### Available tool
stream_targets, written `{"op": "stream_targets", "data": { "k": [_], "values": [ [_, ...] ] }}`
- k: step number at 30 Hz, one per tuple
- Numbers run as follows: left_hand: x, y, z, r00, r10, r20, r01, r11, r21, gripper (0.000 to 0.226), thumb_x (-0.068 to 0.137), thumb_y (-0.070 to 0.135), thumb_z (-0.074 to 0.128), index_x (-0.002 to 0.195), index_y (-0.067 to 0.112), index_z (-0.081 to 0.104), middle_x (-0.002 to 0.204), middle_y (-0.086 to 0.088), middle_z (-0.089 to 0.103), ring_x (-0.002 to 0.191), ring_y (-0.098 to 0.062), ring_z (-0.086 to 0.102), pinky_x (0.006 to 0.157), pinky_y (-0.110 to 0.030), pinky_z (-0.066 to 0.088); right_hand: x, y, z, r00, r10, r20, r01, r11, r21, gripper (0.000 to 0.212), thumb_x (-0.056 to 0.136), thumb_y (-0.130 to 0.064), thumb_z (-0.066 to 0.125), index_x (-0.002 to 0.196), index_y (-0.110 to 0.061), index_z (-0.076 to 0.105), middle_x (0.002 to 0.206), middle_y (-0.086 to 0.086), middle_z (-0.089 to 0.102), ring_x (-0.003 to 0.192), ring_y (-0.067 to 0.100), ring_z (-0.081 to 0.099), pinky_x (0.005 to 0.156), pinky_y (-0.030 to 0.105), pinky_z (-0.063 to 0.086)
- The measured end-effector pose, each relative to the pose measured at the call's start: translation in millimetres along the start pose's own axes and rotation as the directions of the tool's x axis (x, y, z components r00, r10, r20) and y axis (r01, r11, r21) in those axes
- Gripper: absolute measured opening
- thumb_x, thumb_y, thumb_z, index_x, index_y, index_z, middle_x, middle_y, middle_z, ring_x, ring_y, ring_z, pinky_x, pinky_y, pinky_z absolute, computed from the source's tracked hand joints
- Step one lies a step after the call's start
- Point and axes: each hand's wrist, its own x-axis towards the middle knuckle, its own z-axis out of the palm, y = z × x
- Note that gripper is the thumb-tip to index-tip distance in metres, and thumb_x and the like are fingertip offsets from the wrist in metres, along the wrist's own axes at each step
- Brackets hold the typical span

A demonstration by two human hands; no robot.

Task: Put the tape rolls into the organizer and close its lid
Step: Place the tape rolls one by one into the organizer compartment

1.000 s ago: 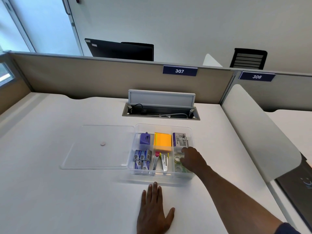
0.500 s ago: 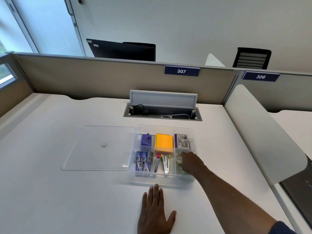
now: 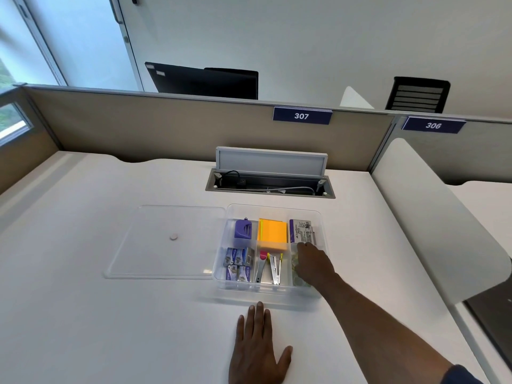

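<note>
The tape rolls (image 3: 296, 266) are lying in the near right compartment of the clear organizer (image 3: 273, 293), mostly hidden under the right hand (image 3: 314, 263), which is reaching down over them; whether its fingers are gripping a roll cannot be told. The lid (image 3: 166, 242) is lying flat on the desk (image 3: 110, 328), touching the organizer's left side. The left hand (image 3: 259, 347) is resting palm down, fingers spread, holding nothing, just in front of the organizer.

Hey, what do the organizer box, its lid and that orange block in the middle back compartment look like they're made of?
Organizer: clear, glossy hard plastic, probably; the desk and contents show through its walls.
Lid: seemingly the same transparent plastic, lying flat on the desk, with a small round knob at its centre.
Orange block: likely a pad of matte paper sticky notes, judging by its square stacked look; too small to confirm.
</note>
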Motion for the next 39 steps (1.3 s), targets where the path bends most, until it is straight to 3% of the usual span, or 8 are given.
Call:
{"op": "stream_targets", "data": {
  "k": [7, 14, 21, 28, 34, 39],
  "values": [
    [0, 0, 1, 1.0, -0.003, -0.007, 0.003, 1.0, -0.001, 0.088, 0.07, 0.067, 0.053, 0.129, 0.001, 0.057, 0.145, -0.017, 0.044, 0.135, -0.03, 0.032, 0.111, -0.043, 0.01, 7, -4, -2, 0.999, 0.033, 0.012, -0.035, 0.978, 0.206, 0.039, 0.077, -0.004, 0.06, 0.116, -0.003, 0.052, 0.117, 0.019, 0.056, 0.106, 0.034, 0.056, 0.085, 0.034, 0.048],
    [0, 0, 1, 1.0, -0.002, -0.024, 0.003, 1.0, 0.031, 0.088, 0.071, 0.068, 0.052, 0.13, 0.002, 0.057, 0.146, -0.016, 0.042, 0.135, -0.03, 0.031, 0.111, -0.043, 0.01, 7, -4, 4, 0.998, 0.068, -0.012, -0.063, 0.968, 0.242, 0.033, 0.078, -0.014, 0.062, 0.11, -0.006, 0.06, 0.11, 0.018, 0.063, 0.101, 0.033, 0.06, 0.084, 0.034, 0.051],
    [3, -1, 4, 0.998, 0.0, -0.07, 0.004, 0.998, 0.057, 0.089, 0.071, 0.069, 0.051, 0.131, 0.003, 0.054, 0.146, -0.016, 0.043, 0.147, -0.02, -0.007, 0.111, -0.043, 0.008, 5, -4, 7, 0.994, 0.101, -0.033, -0.088, 0.959, 0.269, 0.033, 0.08, -0.016, 0.062, 0.11, -0.005, 0.06, 0.112, 0.017, 0.065, 0.104, 0.032, 0.061, 0.088, 0.036, 0.051],
    [3, -1, 4, 0.998, 0.006, -0.069, -0.004, 1.0, 0.031, 0.089, 0.072, 0.069, 0.05, 0.132, 0.003, 0.052, 0.147, -0.016, 0.041, 0.147, -0.021, -0.005, 0.111, -0.043, 0.009, 3, -3, 10, 0.993, 0.115, -0.038, -0.1, 0.955, 0.28, 0.032, 0.082, -0.014, 0.058, 0.112, -0.003, 0.058, 0.117, 0.02, 0.061, 0.108, 0.034, 0.059, 0.093, 0.04, 0.052],
    [0, -1, 2, 0.999, 0.009, -0.044, -0.009, 1.0, 0.016, 0.087, 0.071, 0.067, 0.052, 0.129, 0.002, 0.057, 0.146, -0.017, 0.042, 0.137, -0.03, 0.029, 0.111, -0.043, 0.011, 3, -3, 8, 0.991, 0.124, -0.041, -0.108, 0.955, 0.278, 0.03, 0.083, -0.014, 0.056, 0.11, -0.003, 0.058, 0.117, 0.02, 0.062, 0.106, 0.033, 0.06, 0.09, 0.038, 0.053],
    [-1, 0, 1, 0.999, 0.008, -0.037, -0.007, 1.0, 0.027, 0.087, 0.072, 0.066, 0.052, 0.13, 0.001, 0.056, 0.145, -0.017, 0.043, 0.135, -0.03, 0.031, 0.111, -0.043, 0.01, -1, 3, -4, 0.99, 0.137, -0.032, -0.124, 0.959, 0.256, 0.039, 0.08, -0.017, 0.059, 0.116, -0.004, 0.055, 0.115, 0.019, 0.06, 0.107, 0.034, 0.057, 0.089, 0.038, 0.049]
  ]
}}
